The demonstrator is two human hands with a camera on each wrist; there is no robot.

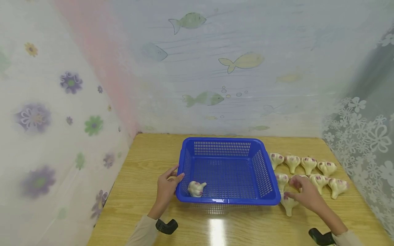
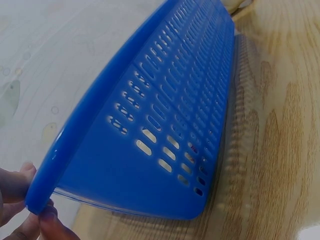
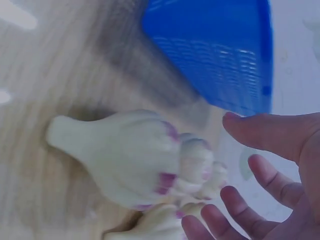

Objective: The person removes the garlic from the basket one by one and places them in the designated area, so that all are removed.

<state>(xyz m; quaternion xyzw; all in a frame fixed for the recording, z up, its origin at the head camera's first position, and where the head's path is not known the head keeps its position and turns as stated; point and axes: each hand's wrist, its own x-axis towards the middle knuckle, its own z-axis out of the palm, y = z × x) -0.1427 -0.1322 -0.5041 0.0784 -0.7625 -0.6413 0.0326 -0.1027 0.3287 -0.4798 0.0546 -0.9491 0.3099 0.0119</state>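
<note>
A blue plastic basket (image 1: 227, 201) with slotted walls stands on the wooden table. My left hand (image 1: 167, 186) grips its left rim, thumb and fingers on either side of the edge in the left wrist view. One garlic bulb (image 1: 195, 189) lies inside, in the near left corner. To the right of the basket, my right hand (image 1: 307, 195) hovers over rows of garlic bulbs, its fingers spread and nothing between them. Nearest to it is the front garlic bulb (image 3: 132, 157), stem pointing toward me, apart from the fingers in the right wrist view. The hand partly hides another bulb.
Several garlic bulbs (image 1: 309, 165) lie in rows on the table (image 1: 147, 150) right of the basket. Behind the table rises a wall covering (image 1: 197, 75) with fish drawings. Flower-patterned sheets flank both sides.
</note>
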